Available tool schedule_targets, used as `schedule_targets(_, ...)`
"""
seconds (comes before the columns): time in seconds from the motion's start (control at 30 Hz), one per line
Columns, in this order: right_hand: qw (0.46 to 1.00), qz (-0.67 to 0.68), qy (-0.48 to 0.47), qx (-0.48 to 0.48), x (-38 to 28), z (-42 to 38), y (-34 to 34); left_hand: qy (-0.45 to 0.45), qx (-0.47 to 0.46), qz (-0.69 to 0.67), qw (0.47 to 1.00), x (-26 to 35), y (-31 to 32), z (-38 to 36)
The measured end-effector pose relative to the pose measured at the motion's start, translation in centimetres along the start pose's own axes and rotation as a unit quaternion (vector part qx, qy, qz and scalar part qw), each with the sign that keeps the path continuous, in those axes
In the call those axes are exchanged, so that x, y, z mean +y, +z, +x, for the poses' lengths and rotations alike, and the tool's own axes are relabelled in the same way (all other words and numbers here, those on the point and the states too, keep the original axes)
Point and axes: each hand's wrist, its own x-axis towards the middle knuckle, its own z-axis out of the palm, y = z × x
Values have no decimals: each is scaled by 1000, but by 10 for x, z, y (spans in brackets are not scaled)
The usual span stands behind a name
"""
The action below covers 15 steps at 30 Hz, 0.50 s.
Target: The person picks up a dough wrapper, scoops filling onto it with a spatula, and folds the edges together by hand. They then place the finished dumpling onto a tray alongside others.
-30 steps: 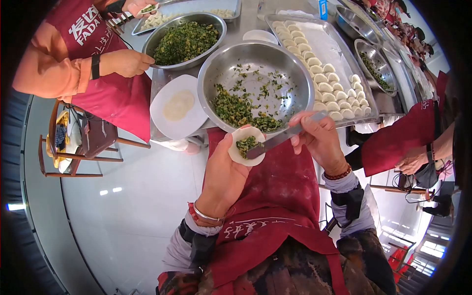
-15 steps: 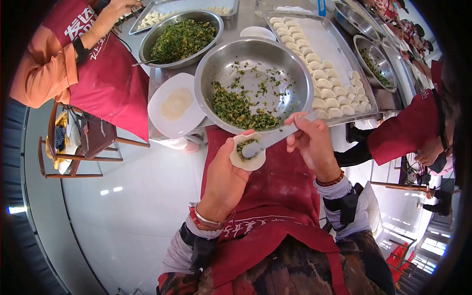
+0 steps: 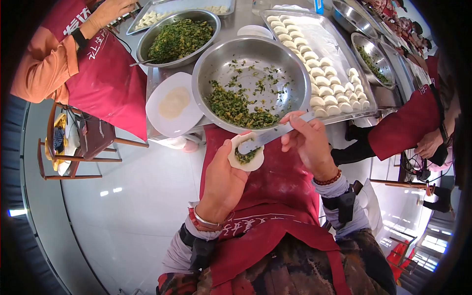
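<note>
A round dumpling wrapper (image 3: 254, 162) rests in my left hand (image 3: 220, 184), its edge held by the thumb and fingers. Chopped green filling (image 3: 244, 156) lies in the wrapper's middle. My right hand (image 3: 309, 142) pinches the handle of a pale flat spoon (image 3: 275, 133), whose tip presses on the filling at the wrapper's upper side. Just beyond both hands is a steel bowl (image 3: 199, 98) with green and yellow filling (image 3: 236, 105) gathered at its near left. Left of the bowl, a white plate (image 3: 156, 105) carries thin wrappers (image 3: 173, 102).
A second steel bowl (image 3: 142, 51), heaped with filling, stands behind the plate. At right, a metal tray (image 3: 339, 42) holds rows of folded dumplings (image 3: 324, 81). Another bowl (image 3: 388, 73) sits beyond it. People in red aprons are at left and right; a chair (image 3: 81, 147) stands at left.
The spoon tip has shifted from the filling's middle toward the wrapper's upper edge, with more filling showing below it. My left hand keeps hold of the wrapper.
</note>
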Motion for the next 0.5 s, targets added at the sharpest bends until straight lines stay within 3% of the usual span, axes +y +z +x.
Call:
schedule_targets(0.23,996,-33,-23,-76,3,-6,-9,-9,-28,-13,999,1,-1,-2)
schedule_targets(0.5,1000,15,13,-7,14,-4,-12,-14,1,-22,1000,-4,-5,-2)
